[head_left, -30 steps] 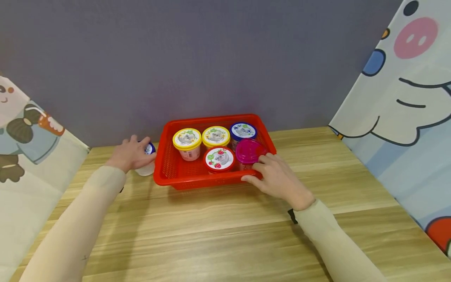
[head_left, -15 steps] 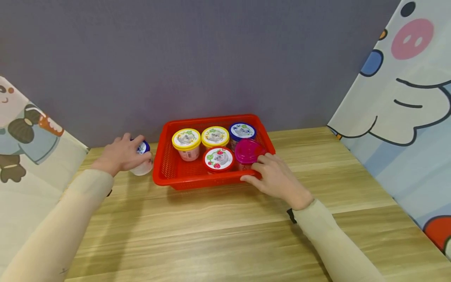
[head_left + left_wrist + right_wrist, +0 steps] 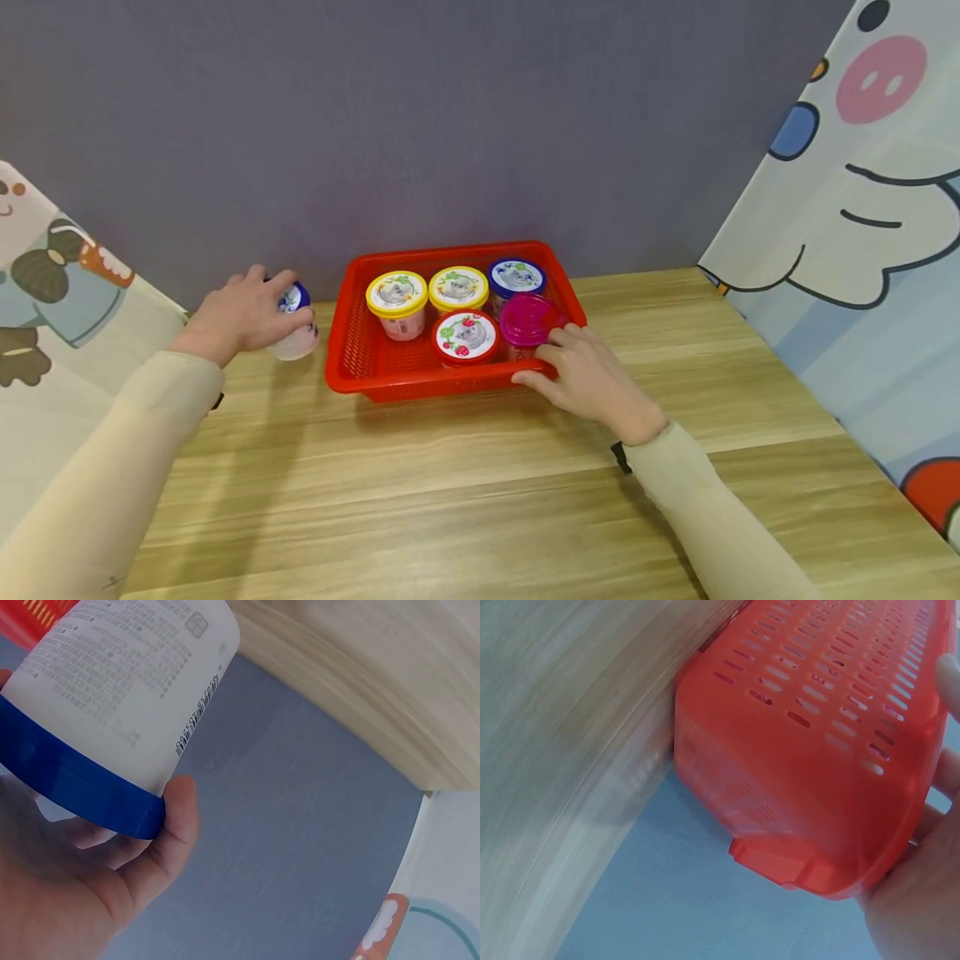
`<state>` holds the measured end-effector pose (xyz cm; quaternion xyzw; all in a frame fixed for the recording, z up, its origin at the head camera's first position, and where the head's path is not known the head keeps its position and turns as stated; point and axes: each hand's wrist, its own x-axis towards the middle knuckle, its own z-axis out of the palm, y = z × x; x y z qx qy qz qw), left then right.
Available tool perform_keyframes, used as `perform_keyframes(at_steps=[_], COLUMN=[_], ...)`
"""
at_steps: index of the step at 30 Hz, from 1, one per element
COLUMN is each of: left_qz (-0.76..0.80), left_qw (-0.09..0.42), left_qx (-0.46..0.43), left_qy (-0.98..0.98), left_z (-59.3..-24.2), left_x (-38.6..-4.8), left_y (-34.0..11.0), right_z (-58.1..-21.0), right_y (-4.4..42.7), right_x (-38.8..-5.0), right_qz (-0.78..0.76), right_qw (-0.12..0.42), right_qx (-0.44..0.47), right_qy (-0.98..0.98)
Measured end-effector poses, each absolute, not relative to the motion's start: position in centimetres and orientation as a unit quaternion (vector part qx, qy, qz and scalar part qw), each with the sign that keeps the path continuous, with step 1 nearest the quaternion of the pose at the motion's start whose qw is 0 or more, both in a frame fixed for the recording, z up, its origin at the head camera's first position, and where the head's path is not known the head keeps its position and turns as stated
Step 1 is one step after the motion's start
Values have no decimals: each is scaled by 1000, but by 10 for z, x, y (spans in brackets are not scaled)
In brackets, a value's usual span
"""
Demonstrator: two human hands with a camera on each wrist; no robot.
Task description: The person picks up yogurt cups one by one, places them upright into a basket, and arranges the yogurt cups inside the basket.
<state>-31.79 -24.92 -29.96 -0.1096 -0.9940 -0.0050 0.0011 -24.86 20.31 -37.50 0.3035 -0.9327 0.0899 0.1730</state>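
Note:
My left hand [image 3: 240, 317] grips a white tub with a blue lid [image 3: 297, 297] from above, left of the red basket. In the left wrist view, fingers and thumb clasp the lid, and the white tub [image 3: 127, 690] shows fine print and a barcode. My right hand [image 3: 592, 383] holds the rim of the red plastic basket [image 3: 420, 387] at its near right corner; the right wrist view shows the slotted wall of the basket [image 3: 772, 742] and fingers at its rim. Inside the basket stand yellow-lidded tubs [image 3: 397, 296], a red-lidded tub [image 3: 466, 337], a blue-lidded tub [image 3: 517, 277] and a magenta-lidded tub [image 3: 529, 319].
The basket stands on a wood-grain table [image 3: 450, 500] close to a grey back panel [image 3: 450, 125]. Cartoon-printed side panels [image 3: 862, 208] border the table on the left and right.
My left hand has shifted left and a little away from me with the blue-lidded tub, widening its gap from the basket. My right hand and the basket have hardly moved.

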Motion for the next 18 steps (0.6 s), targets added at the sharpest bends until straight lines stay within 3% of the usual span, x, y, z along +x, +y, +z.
perform_keyframes(at_steps=[18], left_qz=[11], left_qw=[25], left_qx=[-121], left_qy=[-992], left_z=[-273], left_x=[-312], left_y=[-234], right_z=[-376], right_y=[203], right_x=[-250], right_qz=[91], right_qw=[168], right_qx=[301], right_qy=[-934])
